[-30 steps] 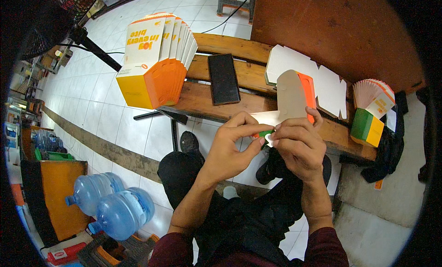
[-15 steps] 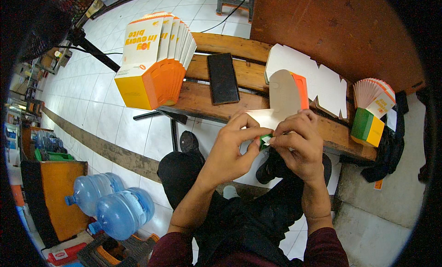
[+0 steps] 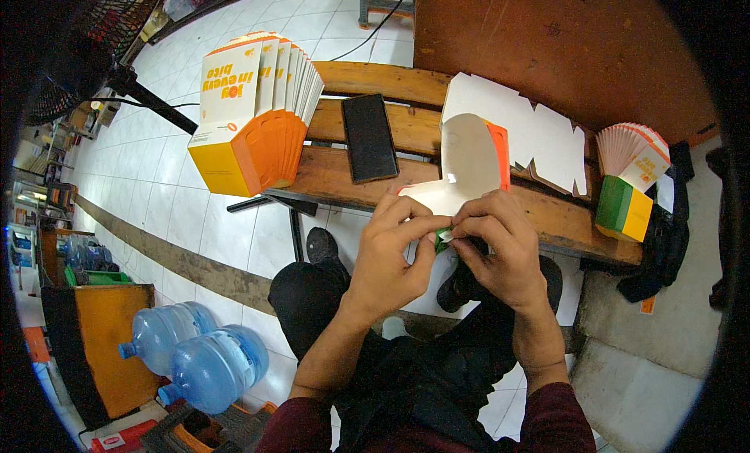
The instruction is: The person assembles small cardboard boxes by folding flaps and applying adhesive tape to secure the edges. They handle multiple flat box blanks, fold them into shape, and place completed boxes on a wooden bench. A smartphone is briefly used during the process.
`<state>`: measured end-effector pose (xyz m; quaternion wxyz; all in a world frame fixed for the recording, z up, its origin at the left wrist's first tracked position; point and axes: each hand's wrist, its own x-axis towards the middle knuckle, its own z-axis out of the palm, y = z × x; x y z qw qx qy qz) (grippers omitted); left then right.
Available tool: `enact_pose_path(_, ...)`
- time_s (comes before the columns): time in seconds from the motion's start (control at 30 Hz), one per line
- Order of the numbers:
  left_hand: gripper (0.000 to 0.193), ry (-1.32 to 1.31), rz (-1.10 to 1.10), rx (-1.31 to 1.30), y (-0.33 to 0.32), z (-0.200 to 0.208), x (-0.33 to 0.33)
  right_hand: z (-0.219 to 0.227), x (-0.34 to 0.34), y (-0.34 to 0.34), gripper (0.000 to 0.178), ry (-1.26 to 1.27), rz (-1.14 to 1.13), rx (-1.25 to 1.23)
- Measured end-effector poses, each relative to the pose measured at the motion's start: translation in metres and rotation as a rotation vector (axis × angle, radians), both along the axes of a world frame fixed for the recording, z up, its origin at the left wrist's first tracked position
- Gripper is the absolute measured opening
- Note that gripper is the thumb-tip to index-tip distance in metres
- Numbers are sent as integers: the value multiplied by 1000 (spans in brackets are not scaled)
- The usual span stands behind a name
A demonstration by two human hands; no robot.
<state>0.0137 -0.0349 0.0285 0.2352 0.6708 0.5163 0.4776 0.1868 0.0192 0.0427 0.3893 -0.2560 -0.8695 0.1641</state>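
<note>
Between my two hands is a partly folded cardboard food box, white inside with orange and green on its outer faces. One rounded panel stands up at its far side, and another white panel spreads out to the left. My left hand grips the near left part, thumb and forefinger pinched at a small green-and-white corner tab. From the right, my right hand pinches the same corner with fingers bent over the edge. The fingers hide most of that corner.
On the wooden slatted bench lie a fanned stack of orange-and-yellow cartons, a black phone, flat white card blanks and green-and-yellow cartons. Blue water jugs lie on the floor at left, below a fan.
The box has come slightly left and its white inside shows more widely. Both hands keep their pinch at the corner tab. The whole view has shifted a little.
</note>
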Motion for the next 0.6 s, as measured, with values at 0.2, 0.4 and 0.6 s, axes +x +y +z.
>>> enact_pose_path(0.2,27,3,12,31,-3,2,0,-2,-4,-3,26,43,-9,133)
enact_pose_path(0.4,23,17,-15,74,-6,1,-1,-1,-6,-6,26,30,-12,26)
enact_pose_path(0.6,30,84,37,97,-5,3,-5,4,-1,-4,22,9,7,-270)
